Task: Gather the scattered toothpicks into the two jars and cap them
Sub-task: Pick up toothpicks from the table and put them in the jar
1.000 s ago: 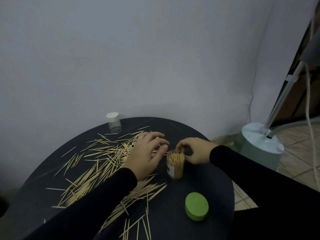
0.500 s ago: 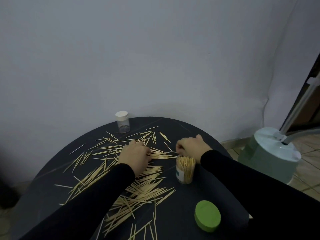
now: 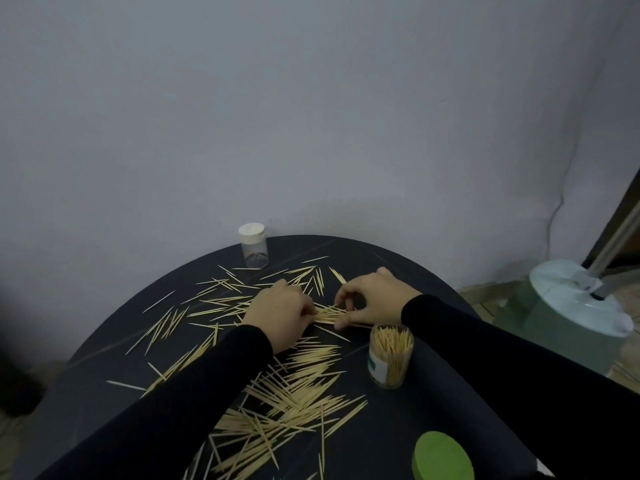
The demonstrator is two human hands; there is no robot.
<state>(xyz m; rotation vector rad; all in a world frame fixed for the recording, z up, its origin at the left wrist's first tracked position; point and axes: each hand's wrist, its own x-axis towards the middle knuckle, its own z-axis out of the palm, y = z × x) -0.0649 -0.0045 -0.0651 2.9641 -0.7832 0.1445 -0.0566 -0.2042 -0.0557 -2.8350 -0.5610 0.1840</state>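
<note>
Head cam: both hands are down on the dark round table (image 3: 408,271), working one little bundle of toothpicks (image 3: 327,315). Left hand (image 3: 280,311) pinches one end, right hand (image 3: 375,299) pinches the other. Loads more toothpicks lie scattered around. The open jar (image 3: 391,356) stands by the right wrist, packed upright; the green lid (image 3: 441,457) sits nearer; the white-capped jar (image 3: 254,244) is at the far edge.

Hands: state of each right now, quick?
Left hand: fingers curled, gripping one end of a toothpick bundle.
Right hand: pinching the bundle's other end.
</note>
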